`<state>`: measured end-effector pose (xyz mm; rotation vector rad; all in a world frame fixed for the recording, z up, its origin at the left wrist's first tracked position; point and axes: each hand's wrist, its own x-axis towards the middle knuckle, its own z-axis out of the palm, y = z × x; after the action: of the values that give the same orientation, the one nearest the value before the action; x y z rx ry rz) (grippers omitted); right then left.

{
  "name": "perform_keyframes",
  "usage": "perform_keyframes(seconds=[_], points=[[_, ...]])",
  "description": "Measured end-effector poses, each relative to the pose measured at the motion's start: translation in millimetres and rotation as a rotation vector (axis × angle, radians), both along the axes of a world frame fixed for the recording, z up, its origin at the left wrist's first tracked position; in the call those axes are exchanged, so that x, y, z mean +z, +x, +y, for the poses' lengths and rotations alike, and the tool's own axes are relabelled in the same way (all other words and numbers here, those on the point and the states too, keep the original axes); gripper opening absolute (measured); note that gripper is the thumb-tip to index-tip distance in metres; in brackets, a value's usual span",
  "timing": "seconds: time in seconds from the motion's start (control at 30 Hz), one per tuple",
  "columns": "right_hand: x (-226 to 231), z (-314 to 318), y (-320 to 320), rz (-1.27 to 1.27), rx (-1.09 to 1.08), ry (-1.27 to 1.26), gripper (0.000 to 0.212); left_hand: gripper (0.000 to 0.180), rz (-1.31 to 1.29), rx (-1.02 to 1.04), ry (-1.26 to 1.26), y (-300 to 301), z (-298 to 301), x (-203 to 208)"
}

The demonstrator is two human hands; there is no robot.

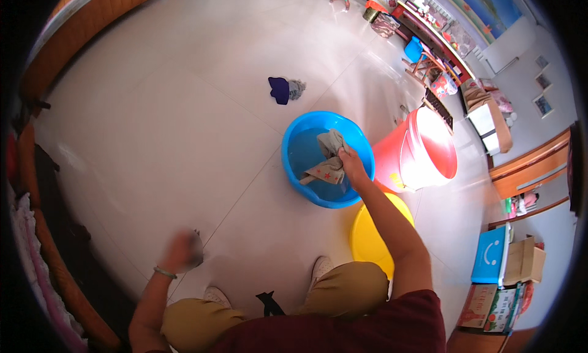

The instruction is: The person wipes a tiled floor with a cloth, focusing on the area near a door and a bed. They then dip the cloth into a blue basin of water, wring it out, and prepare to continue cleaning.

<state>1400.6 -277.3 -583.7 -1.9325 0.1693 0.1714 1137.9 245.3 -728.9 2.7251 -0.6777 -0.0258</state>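
My right hand (352,166) grips a greyish-beige cloth (331,169) with small red stars. It hangs bunched in the blue basin (294,184), which holds water, with its lower end spread toward the basin's left side. Low on the left, my left hand (176,252) is smeared by motion near the floor. A dark grey thing (196,250) shows at its right edge; whether the fingers hold it is unclear. Beyond the basin lie a dark purple cloth piece (279,90) and a crumpled grey one (296,88), touching each other on the floor.
A tall pink bucket (392,154) stands right of the blue basin. Partly under my right forearm is a yellow tub (369,235). A black strip (269,303) lies between my feet. Boxes (490,255) are stacked at the right; a wooden-framed bed or sofa (46,230) runs along the left.
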Motion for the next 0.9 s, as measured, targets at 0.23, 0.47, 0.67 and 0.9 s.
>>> perform_keyframes(seconds=[0.23, 0.47, 0.67, 0.9], points=[[-171.4, -45.9, 6.1, -0.045, -0.002, -0.914, 0.044, 0.012, 0.257, -0.333, 0.472, 62.9, -3.9, 65.6], [-162.1, -46.4, 40.6, 0.0, -0.024, -1.093, 0.028, 0.013, 0.42, -0.196, 0.048, 225.0, -251.0, 188.5], [-162.2, -55.4, 39.6, -0.378, 0.168, -0.832, 0.018, 0.03, 0.643, 0.368, -0.444, 279.6, -381.8, 129.1], [-86.0, -41.8, 21.6, -0.418, 0.196, -0.298, 0.014, 0.05, 1.085, 0.959, -1.189, 277.3, -401.4, 54.8]])
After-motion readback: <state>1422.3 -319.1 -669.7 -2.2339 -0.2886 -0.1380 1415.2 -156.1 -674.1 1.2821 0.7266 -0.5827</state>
